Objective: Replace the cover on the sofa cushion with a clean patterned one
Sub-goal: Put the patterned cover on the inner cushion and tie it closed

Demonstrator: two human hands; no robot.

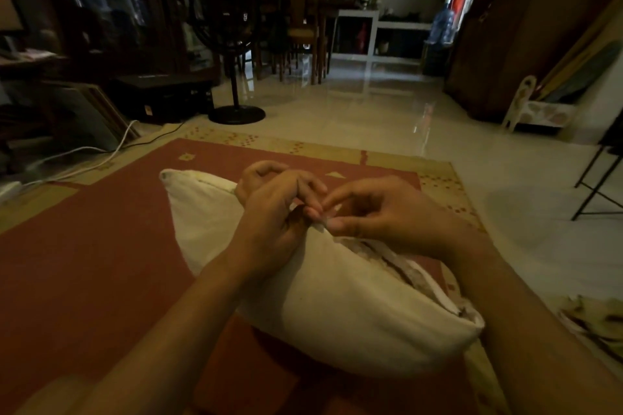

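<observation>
We see a dim room: a red rug [101,246] with a yellow border at lower left, glossy pale floor [371,104] beyond, a black standing fan [224,20] upper left, wooden chairs [303,30] top centre, and a brown cabinet [526,37] upper right.

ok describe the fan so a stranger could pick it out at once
Find the red rug. Just beyond its far edge stands the fan, on a round black base. Nothing else nearby has a big circular grille on a thin pole.
</observation>
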